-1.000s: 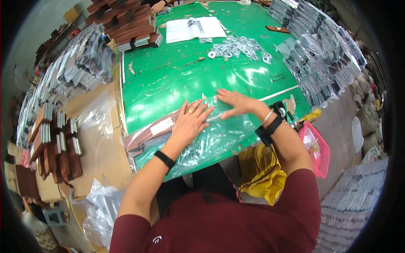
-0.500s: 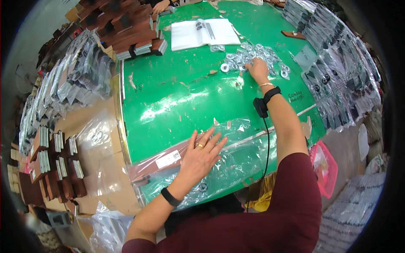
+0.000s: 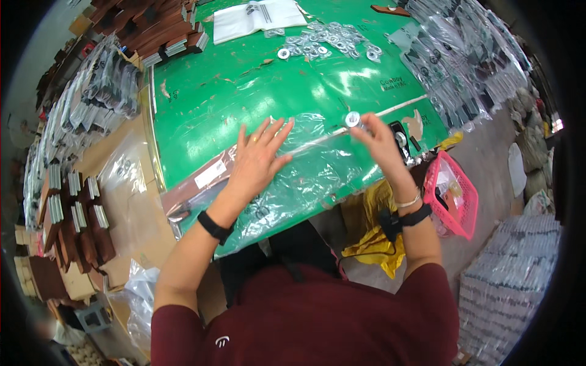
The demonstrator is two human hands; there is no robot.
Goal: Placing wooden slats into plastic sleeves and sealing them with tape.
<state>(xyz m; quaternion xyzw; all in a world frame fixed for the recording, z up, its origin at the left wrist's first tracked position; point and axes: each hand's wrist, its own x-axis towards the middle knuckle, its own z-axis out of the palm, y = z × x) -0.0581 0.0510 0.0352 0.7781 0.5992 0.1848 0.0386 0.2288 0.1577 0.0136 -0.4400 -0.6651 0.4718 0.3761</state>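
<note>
My left hand [image 3: 259, 155] lies with its fingers spread on a clear plastic bag [image 3: 320, 171] near the front edge of the green table [image 3: 238, 100]. Inside the bag is a long reddish-brown board [image 3: 182, 196] with a white label [image 3: 210, 174]; my hand covers part of it. To the right, my right hand [image 3: 381, 145] pinches a small clear packet with a silvery-white ring-shaped piece [image 3: 352, 119], held by the bag's right end. Many similar packets [image 3: 332, 39] are heaped at the far side of the table.
White plastic sheets [image 3: 259, 19] lie at the back. Bagged boards are stacked on the left [image 3: 101, 85] and right [image 3: 455, 67]. Bare brown boards [image 3: 73, 219] stand at lower left. A pink basket [image 3: 467, 207] and yellow plastic bag [image 3: 381, 244] are below the table's right edge.
My right hand has come back from the heap toward the front right with one ring packet. My left hand stays spread on the bag. The view has shifted, showing more of the floor.
</note>
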